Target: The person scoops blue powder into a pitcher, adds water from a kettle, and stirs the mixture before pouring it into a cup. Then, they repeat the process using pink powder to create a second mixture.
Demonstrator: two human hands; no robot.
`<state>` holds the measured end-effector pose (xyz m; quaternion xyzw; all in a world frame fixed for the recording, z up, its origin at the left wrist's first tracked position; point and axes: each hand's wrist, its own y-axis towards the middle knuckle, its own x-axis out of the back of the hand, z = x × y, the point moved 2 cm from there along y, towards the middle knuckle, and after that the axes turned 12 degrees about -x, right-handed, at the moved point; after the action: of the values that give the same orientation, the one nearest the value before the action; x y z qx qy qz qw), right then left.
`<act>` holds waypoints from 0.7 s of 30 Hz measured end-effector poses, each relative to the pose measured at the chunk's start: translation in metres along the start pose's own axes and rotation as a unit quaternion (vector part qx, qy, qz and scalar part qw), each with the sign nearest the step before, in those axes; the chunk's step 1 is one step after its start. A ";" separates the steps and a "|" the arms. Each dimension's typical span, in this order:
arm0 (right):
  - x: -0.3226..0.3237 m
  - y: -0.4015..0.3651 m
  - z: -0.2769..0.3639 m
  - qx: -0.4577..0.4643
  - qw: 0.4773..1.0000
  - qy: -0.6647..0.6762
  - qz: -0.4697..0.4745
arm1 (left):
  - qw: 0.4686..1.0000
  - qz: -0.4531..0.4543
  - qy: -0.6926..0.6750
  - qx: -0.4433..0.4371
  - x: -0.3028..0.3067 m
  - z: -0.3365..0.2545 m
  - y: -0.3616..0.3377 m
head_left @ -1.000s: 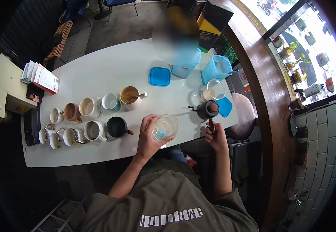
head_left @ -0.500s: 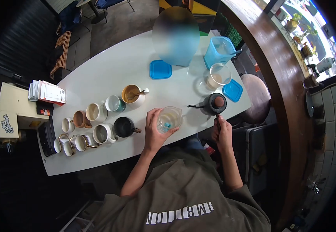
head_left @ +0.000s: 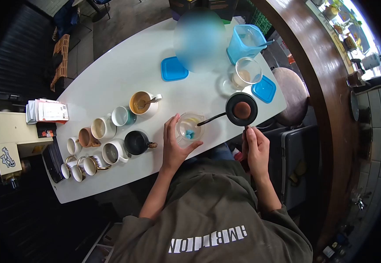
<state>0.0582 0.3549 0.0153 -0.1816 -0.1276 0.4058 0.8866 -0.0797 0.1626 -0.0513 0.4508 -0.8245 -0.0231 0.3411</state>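
My left hand (head_left: 174, 147) is wrapped around a clear glass jug (head_left: 186, 120) that stands on the table. Inside the jug lies a small turquoise piece, with a little pale yellow near the rim. In my right hand (head_left: 257, 149) is the handle of a black gooseneck kettle (head_left: 231, 105), gripped in a fist. A round brown knob tops its lid. The kettle's thin spout reaches left, and its tip is over the jug's opening. Whether liquid is flowing cannot be made out. Left of the jug stands a black cup (head_left: 136, 143).
Several mugs, among them a white mug (head_left: 138, 110) with a spoon, stand on the white table (head_left: 120, 79). Two blue lids (head_left: 174, 69), a clear plastic cup (head_left: 249, 65) and a light-blue container (head_left: 239, 47) lie beyond. A blurred shape covers the far edge.
My right hand has raised the kettle and brought its spout leftward over the glass jug. The left hand stays around the jug. The whole view has shifted slightly.
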 end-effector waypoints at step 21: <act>0.010 0.001 0.012 0.025 0.998 -0.047 -0.017 | 0.999 0.006 -0.037 -0.030 -0.001 0.021 -0.011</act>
<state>0.0594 0.3652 0.0265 -0.1377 -0.1623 0.4016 0.8907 -0.0840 0.1515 -0.0720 0.4338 -0.8383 -0.0626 0.3244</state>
